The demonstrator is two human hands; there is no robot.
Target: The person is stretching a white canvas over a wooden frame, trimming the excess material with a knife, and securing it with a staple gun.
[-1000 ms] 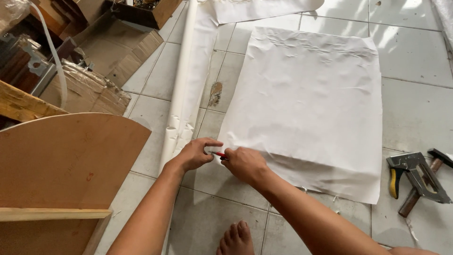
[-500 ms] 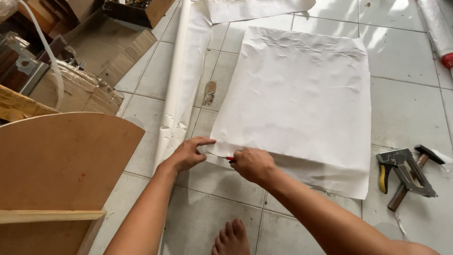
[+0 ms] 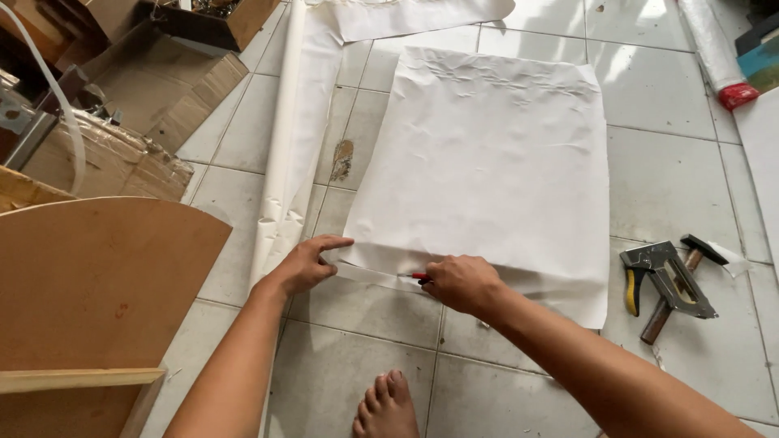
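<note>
A large white sheet (image 3: 487, 154) lies over a flat board on the tiled floor, its surface wrinkled. My left hand (image 3: 307, 264) presses the sheet's near left corner with fingers spread and the forefinger pointing right. My right hand (image 3: 462, 282) is closed around a small cutter with a red tip (image 3: 419, 277), its point on the sheet's near edge. A narrow strip of white material (image 3: 369, 276) runs between the two hands along that edge. My bare foot (image 3: 388, 405) stands on the tiles just below the hands.
A long white roll (image 3: 288, 146) lies left of the sheet. A staple gun (image 3: 661, 276) and a hammer (image 3: 677, 284) rest on the tiles at right. A curved wooden panel (image 3: 97, 284) stands at left, cardboard boxes (image 3: 130, 138) behind it. Another roll with a red end (image 3: 718, 53) lies far right.
My right hand has drawn the cutter rightward along the near edge, so the gap between my hands has widened. The left hand stays on the corner. The view has shifted slightly.
</note>
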